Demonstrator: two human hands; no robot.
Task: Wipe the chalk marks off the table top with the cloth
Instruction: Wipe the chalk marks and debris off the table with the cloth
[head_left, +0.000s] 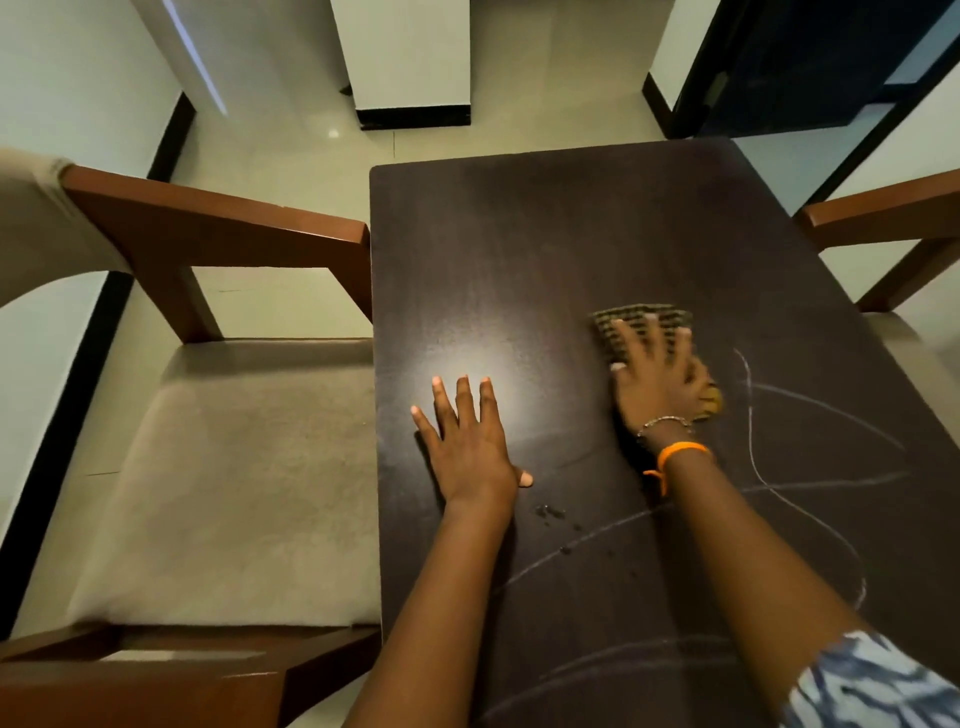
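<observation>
Cloth (631, 325), dark with a woven check, lies flat on the table top (545, 249) under the right hand (657, 382), which presses it down with fingers spread rather than clenching it; part of it shows beyond the fingertips and a yellowish corner shows at the hand's right side. The left hand (467, 447) rests open and flat on the bare surface, well to the left of the right hand, holding nothing. The cloth appears thin, soft and light, so it will likely bunch or fold if pushed by one edge; flat palm pressure over its middle is the sounder hold. It may be damp, since a few small droplets (550, 512) sit on the surface between the two forearms, though this cannot be confirmed. The chalk marks (810, 488) remain as looping lines to the right of the right hand and nearer the person than it, running under the right forearm. The surface beyond and to the left of the hands looks clear of marks, so roughly half the job is judged left. The dark surface looks smooth and offers little drag. Open room exists in every direction across the surface. The left table edge lies just beyond the left hand, with a chair (218, 467) beside it; a second chair (883, 213) stands past the right edge.
</observation>
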